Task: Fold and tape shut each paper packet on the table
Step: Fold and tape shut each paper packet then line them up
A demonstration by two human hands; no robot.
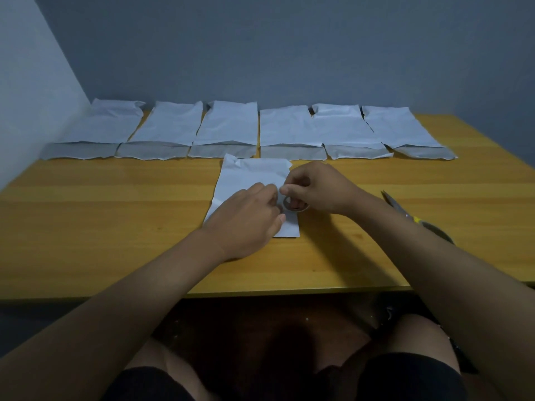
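Observation:
A white paper packet lies flat in the middle of the wooden table, its far end crumpled. My right hand grips a small roll of clear tape just above the packet's right side. My left hand hovers over the packet's near half, its fingertips pinching at the roll where the tape end comes off. Both hands hide the packet's lower middle. Several more white packets lie in a row along the far edge, each with an open flap toward me.
Scissors with a yellow mark lie on the table to the right, partly behind my right forearm. A grey wall stands behind the packet row. The table's near edge runs just past my elbows.

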